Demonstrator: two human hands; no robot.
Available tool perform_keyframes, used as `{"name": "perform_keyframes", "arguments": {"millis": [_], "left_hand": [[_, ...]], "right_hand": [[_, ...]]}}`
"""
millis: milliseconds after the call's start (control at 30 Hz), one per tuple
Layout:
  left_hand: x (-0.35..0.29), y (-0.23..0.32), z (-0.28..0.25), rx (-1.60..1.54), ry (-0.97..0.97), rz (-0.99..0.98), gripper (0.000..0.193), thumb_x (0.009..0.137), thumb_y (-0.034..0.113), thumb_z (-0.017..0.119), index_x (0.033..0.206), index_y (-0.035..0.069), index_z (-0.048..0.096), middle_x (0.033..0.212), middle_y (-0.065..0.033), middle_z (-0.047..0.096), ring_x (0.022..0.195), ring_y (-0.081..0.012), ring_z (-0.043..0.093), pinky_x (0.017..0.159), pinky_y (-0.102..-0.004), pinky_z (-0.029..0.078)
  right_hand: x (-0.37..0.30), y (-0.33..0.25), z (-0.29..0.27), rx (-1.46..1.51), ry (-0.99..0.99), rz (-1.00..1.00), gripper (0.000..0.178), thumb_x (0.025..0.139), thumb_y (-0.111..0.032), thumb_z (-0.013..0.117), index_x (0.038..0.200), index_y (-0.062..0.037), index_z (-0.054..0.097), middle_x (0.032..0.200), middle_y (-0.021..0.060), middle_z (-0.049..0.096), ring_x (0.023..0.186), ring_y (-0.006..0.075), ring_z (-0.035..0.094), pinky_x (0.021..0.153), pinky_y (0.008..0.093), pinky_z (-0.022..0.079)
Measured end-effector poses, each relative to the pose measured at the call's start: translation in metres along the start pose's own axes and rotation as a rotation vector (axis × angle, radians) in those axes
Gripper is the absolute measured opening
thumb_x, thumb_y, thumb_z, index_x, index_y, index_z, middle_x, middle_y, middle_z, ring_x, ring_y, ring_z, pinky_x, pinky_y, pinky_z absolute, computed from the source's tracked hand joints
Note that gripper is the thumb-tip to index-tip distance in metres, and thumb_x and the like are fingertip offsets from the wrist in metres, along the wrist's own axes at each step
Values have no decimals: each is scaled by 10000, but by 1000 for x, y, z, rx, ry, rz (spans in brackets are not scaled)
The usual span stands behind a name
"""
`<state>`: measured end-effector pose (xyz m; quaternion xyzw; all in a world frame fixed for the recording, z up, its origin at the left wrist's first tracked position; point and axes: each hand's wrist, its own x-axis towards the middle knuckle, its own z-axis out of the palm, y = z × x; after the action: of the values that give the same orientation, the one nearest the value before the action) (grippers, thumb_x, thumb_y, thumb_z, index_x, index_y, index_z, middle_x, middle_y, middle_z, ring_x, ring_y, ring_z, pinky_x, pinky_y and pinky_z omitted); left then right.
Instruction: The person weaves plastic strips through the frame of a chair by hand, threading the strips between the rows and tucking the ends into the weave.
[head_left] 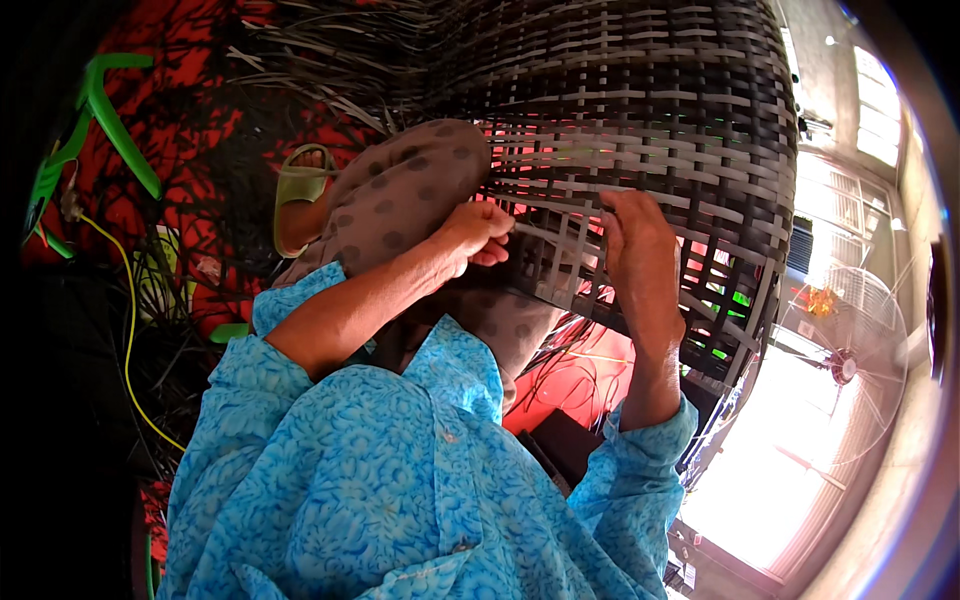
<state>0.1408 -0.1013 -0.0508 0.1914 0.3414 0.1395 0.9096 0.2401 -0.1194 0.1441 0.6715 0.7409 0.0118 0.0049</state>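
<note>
A large woven panel [715, 130] of dark grey and black flat strips curves across the upper right. My left hand [474, 236] is closed in a pinch at the panel's near left edge. From its fingertips a pale grey flat strip [540, 236] runs rightward to the weave. My right hand [642, 255] lies over the lower part of the panel, fingers bent together and tips against the weave. Whatever those fingertips grip is hidden. Between the two hands the weave is more open, and loose strip ends fan out toward my knee.
Long loose strips [320, 45] spread at the top left over a red floor covering [115, 215]. Green plastic legs [122, 135] and a yellow cord [128, 300] are at the left. My sandalled foot [300, 205] rests beyond my knee. A standing fan [843, 366] is at the right.
</note>
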Motion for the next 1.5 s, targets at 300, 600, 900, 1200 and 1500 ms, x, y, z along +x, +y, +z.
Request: {"name": "perform_keyframes", "arguments": {"millis": [300, 600, 900, 1200, 1500], "left_hand": [[-10, -7, -8, -228, -218, 202, 112, 871, 259, 569, 853, 152, 541, 782, 18, 576, 635, -86, 570, 549, -225, 447], [-12, 4, -1, -181, -257, 55, 306, 921, 235, 469, 1181, 75, 499, 765, -29, 595, 589, -111, 573, 516, -239, 449], [-4, 9, 7, -69, -346, 6, 378, 907, 138, 461, 1278, 100, 400, 745, -83, 620, 523, -141, 592, 427, -242, 443], [-3, 19, 5, 245, -36, 176, 185, 808, 206, 624, 783, 90, 482, 679, -35, 549, 456, -128, 566, 374, -236, 424], [1, 34, -39, 1599, 419, 764, 160, 775, 41, 441, 901, 0, 530, 808, -187, 620, 766, -330, 627, 629, -438, 509]], "right_hand": [[-23, -12, 50, -53, -190, -86, 36, 812, -81, 521, 821, -46, 520, 755, 134, 540, 644, 332, 578, 532, 408, 462], [-15, -17, 43, 28, -172, 130, 73, 781, -54, 519, 845, -20, 506, 745, 185, 577, 658, 359, 585, 566, 441, 458], [-6, -12, 49, -189, -350, 118, 70, 725, -36, 518, 760, 23, 533, 719, 210, 594, 678, 355, 614, 574, 422, 492], [-30, -38, 8, 105, 20, -54, 53, 762, -17, 567, 811, -19, 585, 879, 152, 587, 760, 295, 603, 614, 363, 488], [-79, -36, -32, 96, 248, -178, 233, 650, 83, 665, 860, -6, 616, 843, 103, 598, 664, 228, 578, 547, 300, 473]]}}
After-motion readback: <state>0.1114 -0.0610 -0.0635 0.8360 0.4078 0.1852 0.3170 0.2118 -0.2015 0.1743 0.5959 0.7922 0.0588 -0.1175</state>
